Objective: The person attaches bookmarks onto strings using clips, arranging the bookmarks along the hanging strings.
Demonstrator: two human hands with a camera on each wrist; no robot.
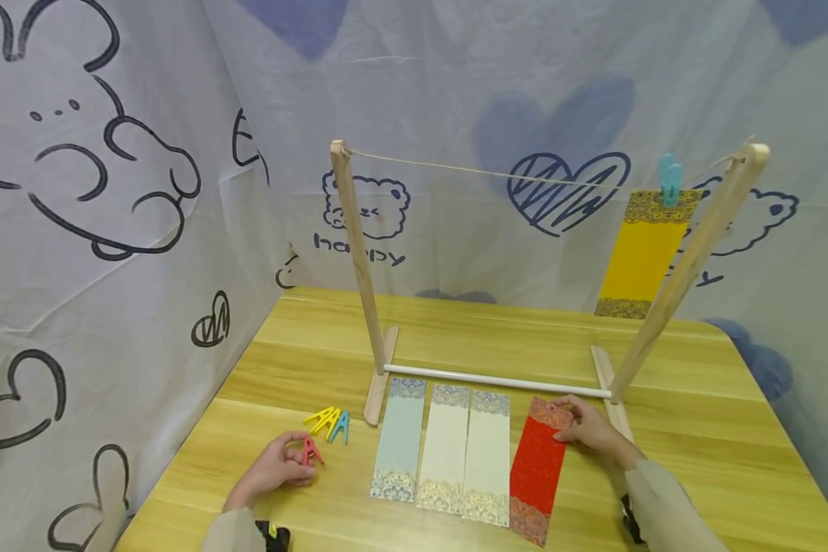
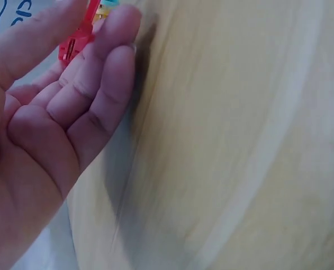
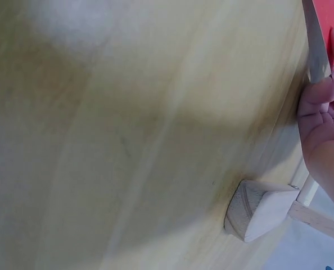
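My left hand (image 1: 274, 469) pinches a red clothespin (image 1: 310, 451) between thumb and fingers, close over the table; the same red clothespin (image 2: 76, 45) shows at the fingertips in the left wrist view. Just beyond it lie two yellow clothespins (image 1: 326, 419) and a blue one (image 1: 340, 426). With thumb and fingers my right hand (image 1: 593, 431) grips the upper right edge of a red patterned paper strip (image 1: 540, 464). Left of that strip, two cream strips (image 1: 488, 460) and a pale blue-green strip (image 1: 402, 441) lie side by side.
A wooden frame stands behind the strips, with left post (image 1: 359, 261), right post (image 1: 690, 268), white bottom bar (image 1: 497, 379) and a string (image 1: 455, 165) across the top. A light-blue clothespin (image 1: 671, 181) holds a yellow strip (image 1: 642, 257) on the string near the right post.
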